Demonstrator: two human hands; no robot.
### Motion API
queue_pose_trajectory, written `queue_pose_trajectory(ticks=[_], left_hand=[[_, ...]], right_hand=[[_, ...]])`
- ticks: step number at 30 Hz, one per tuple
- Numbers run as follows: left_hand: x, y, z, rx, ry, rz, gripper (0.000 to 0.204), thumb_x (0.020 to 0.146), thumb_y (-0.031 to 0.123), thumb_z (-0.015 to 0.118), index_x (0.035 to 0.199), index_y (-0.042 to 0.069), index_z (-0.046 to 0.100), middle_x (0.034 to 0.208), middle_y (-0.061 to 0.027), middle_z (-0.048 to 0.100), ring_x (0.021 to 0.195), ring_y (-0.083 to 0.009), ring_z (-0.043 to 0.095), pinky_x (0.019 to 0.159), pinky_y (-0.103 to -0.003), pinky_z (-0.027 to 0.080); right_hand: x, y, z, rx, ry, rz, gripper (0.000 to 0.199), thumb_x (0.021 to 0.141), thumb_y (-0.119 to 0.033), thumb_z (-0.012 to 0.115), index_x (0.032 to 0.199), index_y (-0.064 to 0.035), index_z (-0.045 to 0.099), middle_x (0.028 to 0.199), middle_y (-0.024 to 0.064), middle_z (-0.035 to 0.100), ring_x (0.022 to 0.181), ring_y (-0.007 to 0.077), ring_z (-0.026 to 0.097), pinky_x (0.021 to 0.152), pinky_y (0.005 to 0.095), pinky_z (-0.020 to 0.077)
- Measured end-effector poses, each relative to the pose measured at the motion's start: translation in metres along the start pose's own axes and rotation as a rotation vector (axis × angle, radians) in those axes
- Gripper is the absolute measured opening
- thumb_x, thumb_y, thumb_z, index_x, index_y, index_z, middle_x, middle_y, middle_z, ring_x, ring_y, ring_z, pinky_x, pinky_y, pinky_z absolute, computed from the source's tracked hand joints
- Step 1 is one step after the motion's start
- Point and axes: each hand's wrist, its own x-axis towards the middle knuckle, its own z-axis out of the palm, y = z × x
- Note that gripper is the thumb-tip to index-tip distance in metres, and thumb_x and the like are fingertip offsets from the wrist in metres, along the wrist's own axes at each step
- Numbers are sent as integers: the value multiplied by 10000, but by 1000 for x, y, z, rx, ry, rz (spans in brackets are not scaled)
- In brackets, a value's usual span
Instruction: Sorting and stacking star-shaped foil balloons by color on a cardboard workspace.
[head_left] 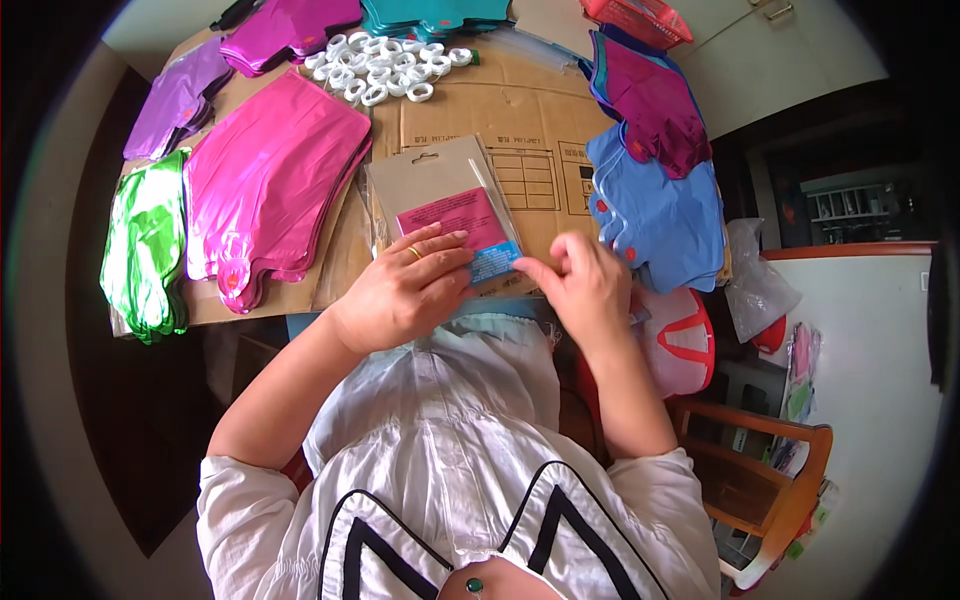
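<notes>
1. Cardboard covers the tabletop, with white rolls on its far side.
2. Near the tabletop's near edge, a pink packet with a blue label lies on a grey card, partly under the left hand.
3. That hand lies palm down, fingers extended; any grip is unclear.
4. The right hand curls, thumb at the label's right edge; I cannot tell whether it pinches.

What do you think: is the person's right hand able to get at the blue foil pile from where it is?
Probably yes. The right hand is close beside the blue foil pile, with nothing apparent between them; the dark magenta sheets overlap only the pile's upper part.
</notes>
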Motion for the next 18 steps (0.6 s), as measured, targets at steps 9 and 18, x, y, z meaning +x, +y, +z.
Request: queue_pose_trajectory(ticks=[9, 18], left_hand=[[6, -2, -6, -167, -56, -51, 342, 682, -52, 634, 1022, -25, 653, 1155, -177, 623, 1119, -365, 598, 1018, -503, 443], [4, -2, -6, -204, -75, -60, 400, 648, -59, 616, 1044, -22, 663, 1181, -180, 623, 1159, -376, 581, 1042, -512, 422]], right_hand=[[-14, 1, -11, 305, -80, -135, 192, 734, -36, 756, 898, -25, 657, 812, 79, 587, 707, 253, 616, 618, 366, 495], [-15, 4, -10, 99, -75, -326, 203, 727, -13, 742, 884, -33, 615, 842, 72, 576, 748, 254, 604, 661, 359, 491]])
